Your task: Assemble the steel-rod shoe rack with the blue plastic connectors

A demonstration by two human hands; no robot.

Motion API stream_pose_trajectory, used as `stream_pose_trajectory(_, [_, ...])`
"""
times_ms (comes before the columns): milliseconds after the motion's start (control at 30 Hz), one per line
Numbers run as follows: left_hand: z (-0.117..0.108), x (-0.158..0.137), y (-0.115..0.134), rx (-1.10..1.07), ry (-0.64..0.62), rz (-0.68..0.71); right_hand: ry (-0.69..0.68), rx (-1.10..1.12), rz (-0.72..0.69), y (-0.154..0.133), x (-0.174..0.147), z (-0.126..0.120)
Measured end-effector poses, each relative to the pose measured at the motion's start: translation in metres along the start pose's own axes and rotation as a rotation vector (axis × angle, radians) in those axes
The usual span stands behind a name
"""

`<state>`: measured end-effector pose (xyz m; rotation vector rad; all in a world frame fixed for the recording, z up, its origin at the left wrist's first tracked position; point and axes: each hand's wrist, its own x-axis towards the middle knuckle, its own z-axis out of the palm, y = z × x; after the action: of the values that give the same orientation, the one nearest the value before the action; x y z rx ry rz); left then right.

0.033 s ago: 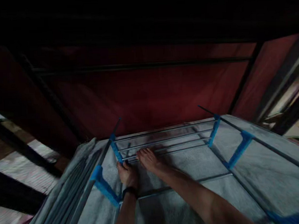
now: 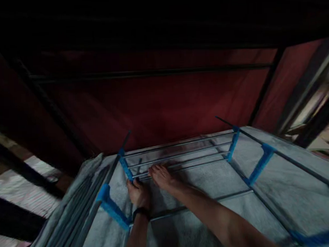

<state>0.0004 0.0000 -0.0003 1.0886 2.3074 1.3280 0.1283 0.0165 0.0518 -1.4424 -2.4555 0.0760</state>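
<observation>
Barely shifted since a moment ago: left hand [image 2: 138, 194] closed around the blue connector [image 2: 127, 169], right hand [image 2: 162, 176] spread flat on the metal rods [image 2: 182, 156] just beyond, over grey fabric [image 2: 215, 179]

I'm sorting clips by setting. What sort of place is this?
Probably a dim room at home, inside a fabric wardrobe being put together: metal rods joined by blue connectors, grey cloth beneath, dark red fabric wall behind. Both hands rest at the rods.
</observation>
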Motion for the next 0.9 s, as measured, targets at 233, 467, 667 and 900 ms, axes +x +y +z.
stream_pose_trajectory(233, [0.001, 0.001, 0.003, 0.038, -0.007, -0.047, -0.032, 0.054, -0.11, 0.01, 0.008, 0.006])
stream_pose_trajectory(467, [0.002, 0.003, 0.003, 0.045, 0.01, -0.033, -0.038, 0.002, -0.181, 0.014, 0.012, 0.001])
stream_pose_trajectory(667, [-0.001, 0.003, 0.001, 0.061, 0.007, -0.011, -0.062, -0.048, -0.222, 0.021, 0.022, -0.001])
stream_pose_trajectory(900, [-0.001, 0.001, 0.004, 0.088, 0.036, 0.005, -0.053, -0.01, -0.24, 0.023, 0.021, 0.001])
